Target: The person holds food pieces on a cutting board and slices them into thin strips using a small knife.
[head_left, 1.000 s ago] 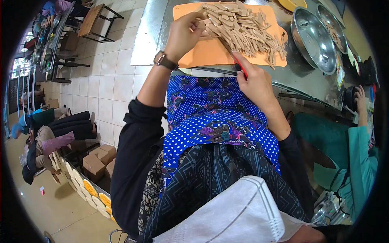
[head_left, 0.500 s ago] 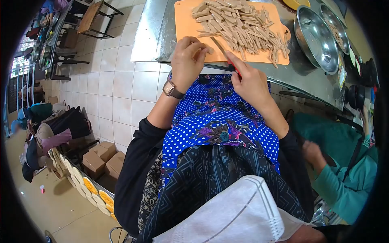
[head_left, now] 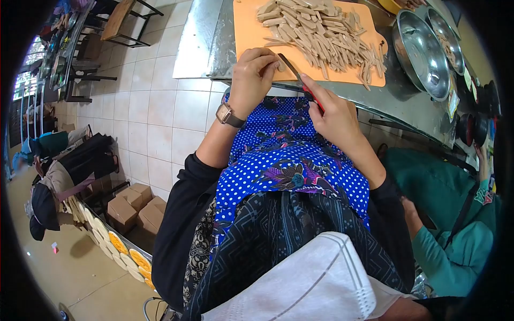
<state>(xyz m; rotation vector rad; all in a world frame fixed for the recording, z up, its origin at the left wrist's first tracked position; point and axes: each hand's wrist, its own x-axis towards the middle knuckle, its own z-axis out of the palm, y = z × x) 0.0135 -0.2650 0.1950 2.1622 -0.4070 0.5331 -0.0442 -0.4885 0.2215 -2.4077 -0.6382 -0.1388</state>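
Observation:
My left hand [head_left: 252, 79], with a watch on its wrist, is at the near edge of an orange cutting board [head_left: 247, 37]. Its thumb and fingertips pinch a small beige-brown piece of food [head_left: 281, 67], mostly hidden by the fingers. My right hand [head_left: 336, 115] is closed around the red handle of a knife [head_left: 289, 66]. The dark blade points up and left, its tip close to the pinched piece. A large heap of cut beige-brown strips [head_left: 326, 40] covers much of the board; I cannot tell what food they are.
Metal bowls [head_left: 423, 53] stand on the steel table [head_left: 201, 48] right of the board. A person in green [head_left: 455, 257] sits close on my right. Another person [head_left: 53, 187] bends over discs at the left, near cardboard boxes [head_left: 128, 206]. A wooden bench [head_left: 119, 20] stands farther off.
Both hands keep their grips and have barely moved; the knife is turned slightly. The person on the right has moved an arm, and the person at the left has shifted.

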